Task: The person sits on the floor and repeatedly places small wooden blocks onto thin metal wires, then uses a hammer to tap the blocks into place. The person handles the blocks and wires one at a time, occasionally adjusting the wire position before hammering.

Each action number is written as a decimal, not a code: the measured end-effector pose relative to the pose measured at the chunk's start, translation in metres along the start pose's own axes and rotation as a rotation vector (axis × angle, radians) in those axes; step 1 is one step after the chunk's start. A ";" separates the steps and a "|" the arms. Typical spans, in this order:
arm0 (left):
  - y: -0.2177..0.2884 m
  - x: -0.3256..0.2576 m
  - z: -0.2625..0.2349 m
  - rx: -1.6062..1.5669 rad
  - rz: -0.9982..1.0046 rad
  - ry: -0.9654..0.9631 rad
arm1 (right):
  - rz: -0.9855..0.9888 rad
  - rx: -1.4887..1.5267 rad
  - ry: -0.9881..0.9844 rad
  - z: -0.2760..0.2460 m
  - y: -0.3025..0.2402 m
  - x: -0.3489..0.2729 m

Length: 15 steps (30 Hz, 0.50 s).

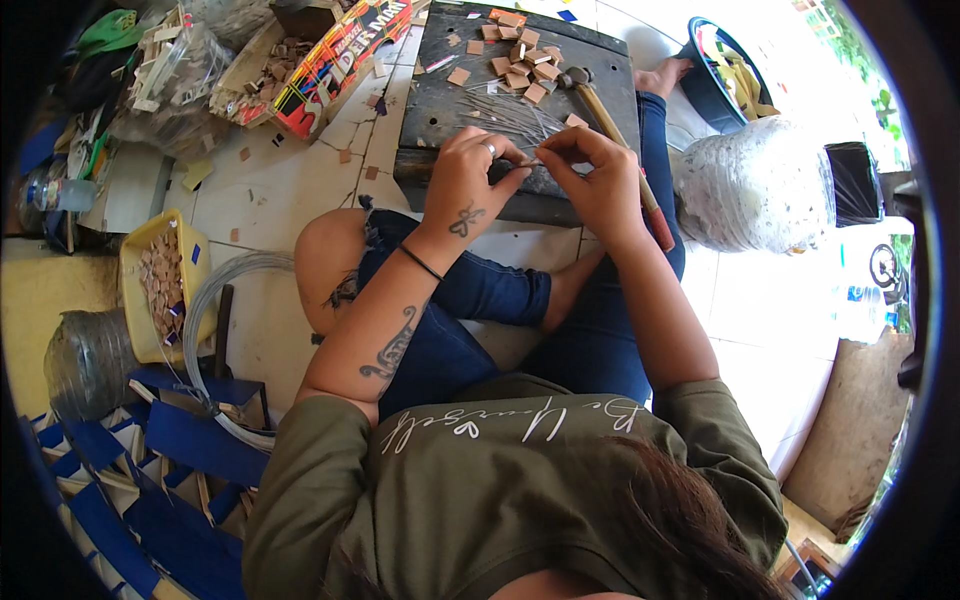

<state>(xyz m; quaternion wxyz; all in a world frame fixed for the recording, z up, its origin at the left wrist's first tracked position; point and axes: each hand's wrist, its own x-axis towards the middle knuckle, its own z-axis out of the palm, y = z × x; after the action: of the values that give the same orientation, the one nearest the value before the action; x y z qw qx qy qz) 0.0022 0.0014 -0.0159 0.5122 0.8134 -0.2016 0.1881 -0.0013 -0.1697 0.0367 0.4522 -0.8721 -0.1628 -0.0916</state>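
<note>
Over the near edge of a dark low work block (425,85), both hands meet in a pinch. My left hand (468,170) and my right hand (597,182) seem to hold a short thin wire (534,164) between their fingertips; the fingers cover most of it. Just beyond lie several loose straight wires (505,115). Farther back, small square wooden pieces (524,62) form a loose pile. A hammer (598,108) with a wooden handle lies on the right of the block, its red grip end (660,230) reaching past the edge beside my right wrist.
A yellow basin (205,280) of small wooden pieces stands at left, beside a coil of wire (200,375). Blue slatted pieces (190,520) fill the lower left. Far left holds a colourful box (340,65); a dark tub (697,85) and wrapped bundle (755,185) stand right.
</note>
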 end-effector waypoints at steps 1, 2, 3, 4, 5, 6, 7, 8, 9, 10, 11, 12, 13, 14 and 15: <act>0.000 0.000 0.000 -0.002 0.000 0.000 | -0.011 -0.004 -0.006 0.000 0.000 0.000; 0.001 0.000 0.000 -0.006 -0.002 -0.001 | -0.021 -0.007 -0.007 0.000 0.000 0.001; 0.001 0.001 -0.001 -0.006 -0.004 -0.002 | -0.048 -0.022 -0.015 0.001 0.000 0.002; 0.002 0.001 -0.001 -0.008 -0.007 -0.004 | -0.073 -0.036 -0.018 0.001 0.000 0.003; 0.003 0.002 -0.002 -0.009 -0.018 -0.014 | -0.098 -0.050 -0.019 0.001 0.000 0.003; 0.004 0.002 -0.003 -0.006 -0.028 -0.028 | -0.088 -0.067 -0.033 0.000 0.000 0.004; 0.006 0.003 -0.004 0.001 -0.046 -0.047 | -0.080 -0.084 -0.044 0.000 0.000 0.005; 0.007 0.004 -0.004 0.007 -0.063 -0.064 | -0.068 -0.101 -0.055 -0.001 -0.001 0.006; 0.008 0.005 -0.004 -0.015 -0.030 -0.049 | -0.077 -0.106 -0.056 -0.001 -0.001 0.007; 0.008 0.008 -0.002 -0.037 0.001 -0.034 | -0.080 -0.110 -0.056 -0.001 -0.002 0.008; 0.009 0.009 -0.001 -0.057 0.029 -0.022 | -0.066 -0.115 -0.057 -0.001 -0.002 0.009; 0.009 0.009 -0.001 -0.072 0.012 -0.029 | -0.074 -0.112 -0.064 -0.002 -0.002 0.009; 0.009 0.009 0.000 -0.088 -0.010 -0.041 | -0.063 -0.111 -0.073 -0.004 -0.002 0.010; 0.009 0.008 0.001 -0.104 -0.031 -0.054 | -0.078 -0.106 -0.076 -0.006 -0.001 0.009; 0.010 0.007 0.002 -0.108 -0.012 -0.040 | -0.067 -0.177 -0.016 -0.008 0.001 0.007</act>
<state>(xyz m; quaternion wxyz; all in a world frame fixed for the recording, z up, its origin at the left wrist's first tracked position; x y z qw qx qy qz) 0.0037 -0.0051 -0.0056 0.5524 0.7894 -0.2166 0.1575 0.0056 -0.1754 0.0429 0.3690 -0.9033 -0.1868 -0.1139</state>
